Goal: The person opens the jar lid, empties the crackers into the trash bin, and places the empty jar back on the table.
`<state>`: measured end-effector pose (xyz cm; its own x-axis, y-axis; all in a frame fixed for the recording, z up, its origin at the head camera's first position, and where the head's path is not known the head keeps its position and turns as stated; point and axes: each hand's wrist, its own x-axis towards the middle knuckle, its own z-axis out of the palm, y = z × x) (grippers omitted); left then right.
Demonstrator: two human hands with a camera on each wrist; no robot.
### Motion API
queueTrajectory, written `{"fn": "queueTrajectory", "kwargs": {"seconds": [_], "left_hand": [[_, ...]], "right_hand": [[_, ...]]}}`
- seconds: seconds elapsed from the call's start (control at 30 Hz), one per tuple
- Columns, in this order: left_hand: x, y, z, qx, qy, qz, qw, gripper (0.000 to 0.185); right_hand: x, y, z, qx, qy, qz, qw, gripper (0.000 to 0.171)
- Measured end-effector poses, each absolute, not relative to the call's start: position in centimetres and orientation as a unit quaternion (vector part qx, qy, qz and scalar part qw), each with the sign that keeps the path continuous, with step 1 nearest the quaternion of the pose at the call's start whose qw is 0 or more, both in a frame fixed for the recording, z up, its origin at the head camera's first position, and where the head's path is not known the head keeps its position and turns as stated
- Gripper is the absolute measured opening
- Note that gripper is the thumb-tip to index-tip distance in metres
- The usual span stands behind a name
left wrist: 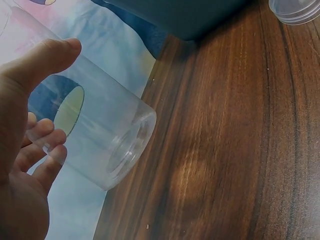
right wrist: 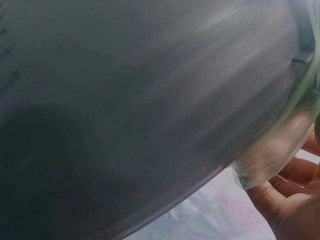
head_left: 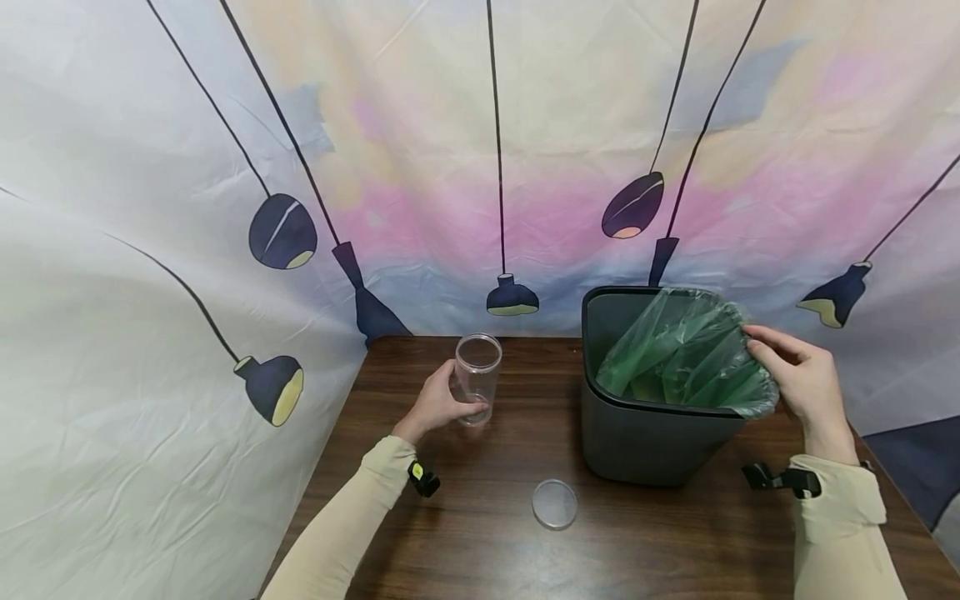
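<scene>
My left hand [head_left: 438, 406] grips a clear, empty plastic jar [head_left: 477, 377] standing upright near the back of the brown wooden table [head_left: 675, 542]. In the left wrist view the thumb and fingers [left wrist: 42, 150] wrap the jar [left wrist: 100, 135]. Its round clear lid [head_left: 555, 503] lies flat on the table nearer me, also seen as the lid [left wrist: 296, 10] in that view. My right hand [head_left: 798, 375] holds the right rim of a dark grey bin [head_left: 637, 433], fingers curled over the green plastic liner [head_left: 682, 350]. The right wrist view shows the bin wall [right wrist: 130, 110] and liner edge [right wrist: 260, 165].
A wrinkled printed cloth with hanging lamp shapes [head_left: 282, 231] surrounds the table on the back and left. The table's left edge [head_left: 322, 467] runs close to my left forearm. Bare wood lies between the lid and the bin.
</scene>
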<state>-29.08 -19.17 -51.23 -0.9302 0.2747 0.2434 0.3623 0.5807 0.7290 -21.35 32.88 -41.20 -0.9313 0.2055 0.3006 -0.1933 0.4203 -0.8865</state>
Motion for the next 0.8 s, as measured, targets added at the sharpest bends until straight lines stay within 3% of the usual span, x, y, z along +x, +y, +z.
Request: {"fn": "queueTrajectory", "kwargs": {"seconds": [0.8], "left_hand": [[-28.54, -19.03, -51.54, -0.161, -0.883, -0.44, 0.033, 0.075]], "right_hand": [[-21.18, 32.85, -40.98, -0.02, -0.828, 0.532, 0.175, 0.04]]}}
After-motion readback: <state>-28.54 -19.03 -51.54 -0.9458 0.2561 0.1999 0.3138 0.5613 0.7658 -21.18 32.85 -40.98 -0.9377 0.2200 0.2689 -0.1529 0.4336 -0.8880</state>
